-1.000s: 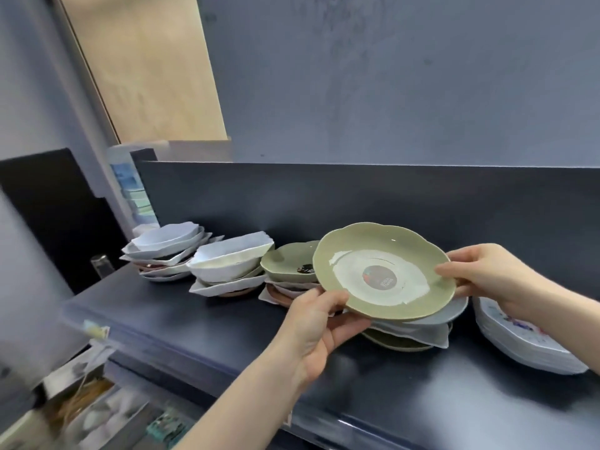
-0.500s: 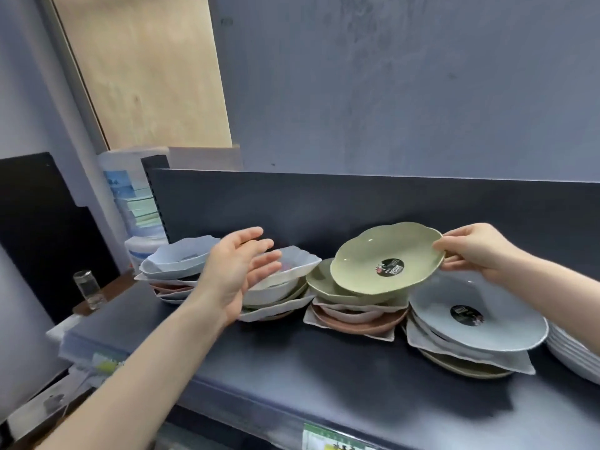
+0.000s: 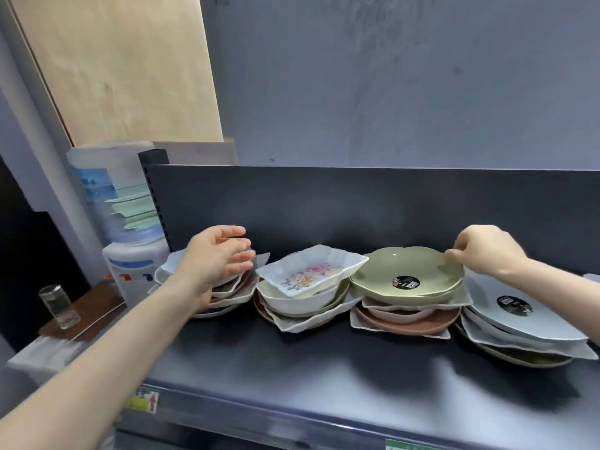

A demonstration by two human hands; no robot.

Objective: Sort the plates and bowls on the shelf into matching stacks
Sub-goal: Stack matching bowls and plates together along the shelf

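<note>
Green plate (image 3: 406,274): centre-right of frame, face up and roughly level atop a mixed stack (image 3: 402,319) on the shelf (image 3: 324,368), long axis left to right. Right hand (image 3: 487,251) fingers (image 3: 454,254) pinch its right rim. Left hand (image 3: 217,258), fingers spread and holding nothing, hovers by the leftmost stack (image 3: 227,300).

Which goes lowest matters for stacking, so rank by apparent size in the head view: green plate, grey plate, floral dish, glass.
Largest: green plate and grey plate, too alike to rank.
Then floral dish.
Then glass.
</note>
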